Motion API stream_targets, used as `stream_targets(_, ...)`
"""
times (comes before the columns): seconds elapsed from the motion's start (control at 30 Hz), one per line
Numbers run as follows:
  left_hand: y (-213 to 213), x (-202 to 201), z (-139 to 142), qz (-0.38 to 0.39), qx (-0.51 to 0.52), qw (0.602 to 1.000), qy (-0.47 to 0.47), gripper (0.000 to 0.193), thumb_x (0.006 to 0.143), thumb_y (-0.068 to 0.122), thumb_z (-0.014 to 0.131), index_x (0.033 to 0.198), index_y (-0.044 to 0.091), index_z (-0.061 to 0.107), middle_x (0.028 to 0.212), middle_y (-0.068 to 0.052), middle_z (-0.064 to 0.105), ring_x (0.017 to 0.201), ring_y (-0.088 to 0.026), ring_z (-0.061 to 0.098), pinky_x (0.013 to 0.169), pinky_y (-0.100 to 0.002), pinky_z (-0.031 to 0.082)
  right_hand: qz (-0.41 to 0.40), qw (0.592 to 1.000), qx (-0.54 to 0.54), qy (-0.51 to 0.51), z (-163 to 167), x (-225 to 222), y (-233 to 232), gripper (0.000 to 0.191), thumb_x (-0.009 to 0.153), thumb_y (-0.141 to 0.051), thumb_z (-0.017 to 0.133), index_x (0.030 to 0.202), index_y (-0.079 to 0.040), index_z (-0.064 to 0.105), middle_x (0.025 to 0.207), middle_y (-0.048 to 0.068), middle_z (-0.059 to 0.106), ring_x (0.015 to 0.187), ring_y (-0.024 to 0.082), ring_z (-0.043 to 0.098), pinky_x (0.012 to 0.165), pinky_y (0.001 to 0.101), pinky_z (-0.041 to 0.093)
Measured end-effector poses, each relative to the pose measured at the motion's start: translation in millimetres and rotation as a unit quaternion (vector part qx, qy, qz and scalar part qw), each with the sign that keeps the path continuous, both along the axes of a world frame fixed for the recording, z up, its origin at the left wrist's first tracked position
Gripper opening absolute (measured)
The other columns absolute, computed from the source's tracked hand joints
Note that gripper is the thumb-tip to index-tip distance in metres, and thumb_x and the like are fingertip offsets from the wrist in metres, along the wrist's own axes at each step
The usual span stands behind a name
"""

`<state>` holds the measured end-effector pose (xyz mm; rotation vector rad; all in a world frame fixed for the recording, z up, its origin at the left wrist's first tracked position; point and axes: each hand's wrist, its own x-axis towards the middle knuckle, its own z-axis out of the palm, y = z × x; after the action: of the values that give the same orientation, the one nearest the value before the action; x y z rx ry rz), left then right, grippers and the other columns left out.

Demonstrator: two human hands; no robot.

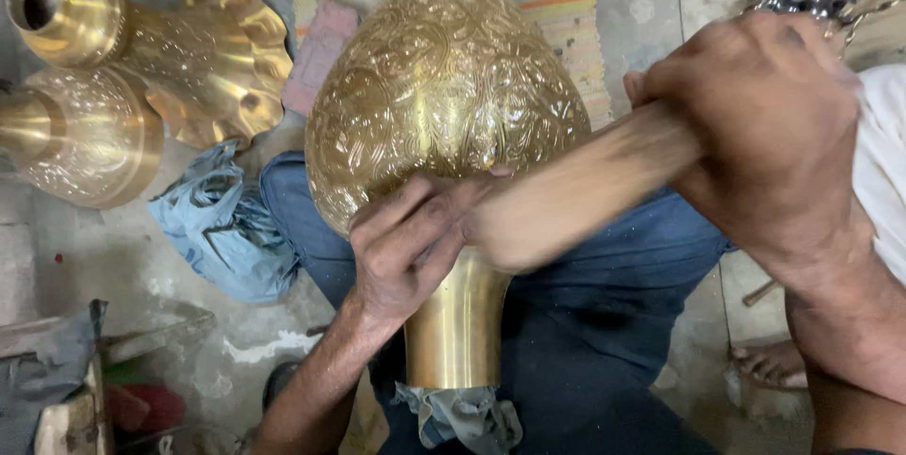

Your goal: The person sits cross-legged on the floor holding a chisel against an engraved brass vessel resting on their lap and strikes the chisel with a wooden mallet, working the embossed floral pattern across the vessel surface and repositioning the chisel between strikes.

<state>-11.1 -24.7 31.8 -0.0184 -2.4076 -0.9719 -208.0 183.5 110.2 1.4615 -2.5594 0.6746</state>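
Hands work a large engraved brass vase (444, 106) lying across the person's lap, long axis running away from the body, plain neck nearest. The left hand (411, 243) is closed where the vase's body meets its neck; the right hand (764, 115) clenches a blurred wooden mallet (566, 195) slanting down toward that junction. Left of the vase lie a crumpled blue cloth (222, 228) and two more brass vessels (123, 68).

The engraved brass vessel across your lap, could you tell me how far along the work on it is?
Done: the bulbous body of the brass vessel already carries dense engraved pattern over its visible side. In hand: the left hand grips it at the neck while the right hand swings a blurred wooden mallet at it. Left: the neck is plain and smooth; whether it gets pattern, I cannot tell.
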Motion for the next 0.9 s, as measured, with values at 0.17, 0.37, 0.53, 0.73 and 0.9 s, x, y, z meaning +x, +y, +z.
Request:
stream_targets(0.17,-1.3,-0.2,-0.6,0.003,-0.016,1.0,0.006,0.027,0.079,-0.003,0.08,0.103,0.003,0.069,0.097,-0.01,0.068,0.082,-0.022,0.07,0.071,-0.036,0.057,0.054,0.957,0.088,0.272,0.7,0.4,-1.7,0.027,0.078,-0.014,0.088,0.098,-0.011,0.071,0.089,0.003,0.069,0.091,0.022,0.067,0.098,0.0404,0.051)
stream_targets(0.37,2.6,-3.6,1.2,-0.026,0.031,0.999,0.013,0.036,0.086,-0.005,0.079,0.12,0.0,0.071,0.104,-0.007,0.073,0.086,-0.016,0.072,0.075,-0.03,0.062,0.013,0.994,-0.048,-0.094,-1.0,-1.2,-3.0,0.026,0.084,-0.017,0.083,0.101,-0.007,0.065,0.093,0.0,0.068,0.092,0.018,0.065,0.087,0.0343,0.051)
stream_targets(0.53,0.0,-1.9,-1.8,-0.033,0.013,0.999,0.015,0.033,0.085,-0.002,0.083,0.117,0.002,0.072,0.1,-0.006,0.072,0.082,-0.015,0.07,0.071,-0.03,0.06,0.011,0.993,-0.076,-0.085,-7.0,-2.5,-0.5,0.026,0.088,-0.019,0.082,0.1,-0.009,0.061,0.088,-0.001,0.065,0.081,0.016,0.065,0.077,0.0342,0.051)
stream_targets(0.73,-2.0,0.6,-5.6,-0.019,0.004,1.0,0.008,0.031,0.081,0.001,0.084,0.11,0.001,0.074,0.096,-0.008,0.07,0.078,-0.018,0.07,0.066,-0.033,0.058,0.034,0.992,-0.009,0.12,-14.6,-5.4,1.4,0.019,0.097,-0.019,0.082,0.106,-0.01,0.068,0.091,0.006,0.065,0.088,0.024,0.062,0.087,0.0416,0.05)
stream_targets(0.9,-0.4,-0.2,0.3,-0.011,-0.027,1.0,0.004,0.032,0.082,0.001,0.081,0.113,0.004,0.073,0.101,-0.008,0.071,0.088,-0.02,0.073,0.074,-0.033,0.06,0.075,0.963,0.013,0.259,-17.3,-12.0,4.4,0.025,0.087,-0.018,0.087,0.103,-0.008,0.07,0.088,0.007,0.07,0.088,0.024,0.067,0.084,0.0413,0.053)
